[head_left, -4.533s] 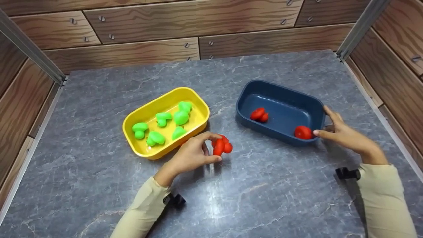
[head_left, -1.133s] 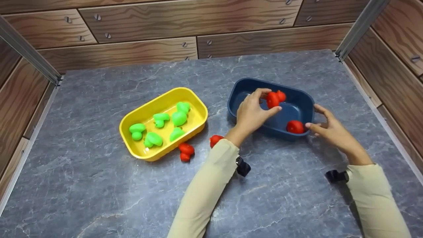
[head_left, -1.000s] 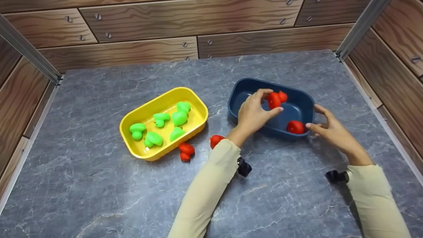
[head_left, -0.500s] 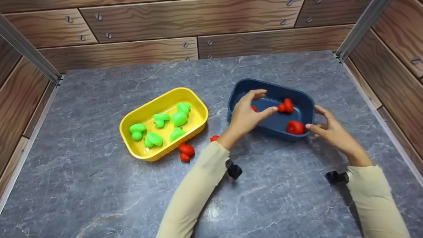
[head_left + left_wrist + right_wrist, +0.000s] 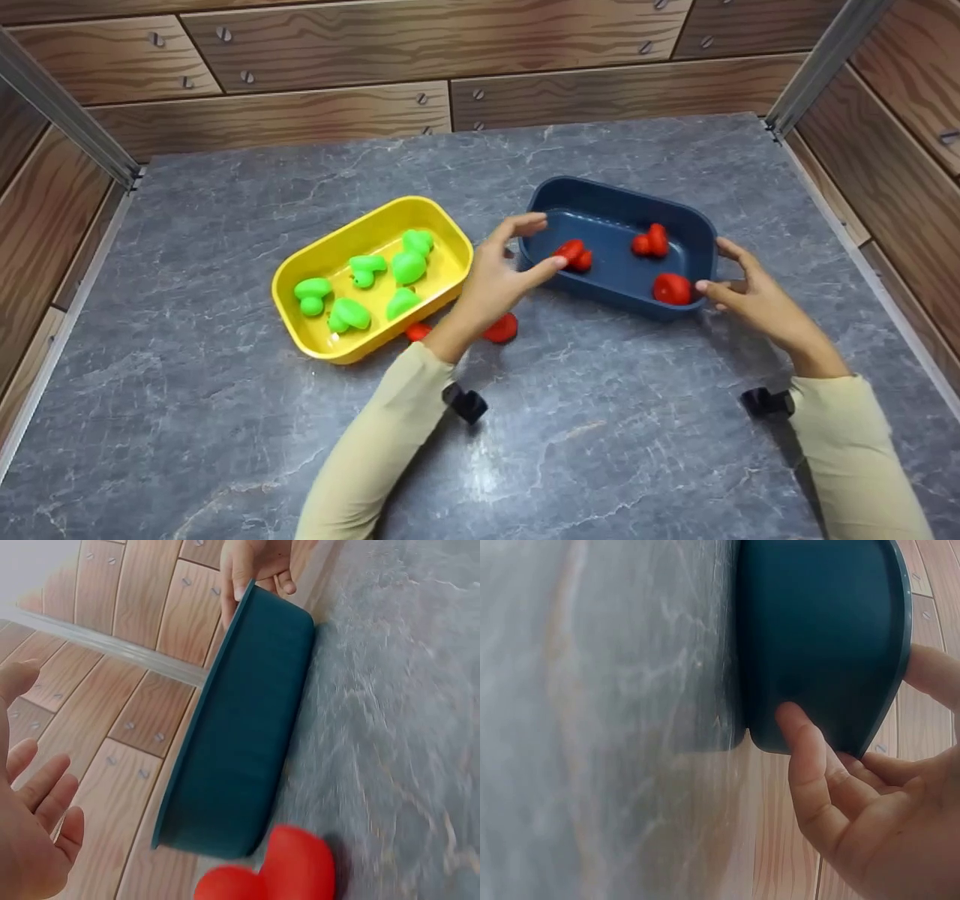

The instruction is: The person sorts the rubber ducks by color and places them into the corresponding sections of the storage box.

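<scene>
Head view: left hand [image 5: 495,277] empty, fingers spread, drawn back from blue tray [image 5: 679,304]; red piece [image 5: 650,241] released, now third inside. Right hand [image 5: 757,300] pinching tray's right end. Two red pieces [image 5: 501,328] left on tabletop beside yellow tray [image 5: 300,266].
Left wrist view: fingers [image 5: 45,787] open, holding nothing.
Right wrist view: thumb [image 5: 806,757] pressed against tray wall [image 5: 817,637].

Two tubs sit mid-counter [image 5: 225,420], one tub [image 5: 373,225] left of the other [image 5: 622,196]. Toy pieces lie in each. Two more pieces [image 5: 501,328] lie on the counter just before the left tub.
</scene>
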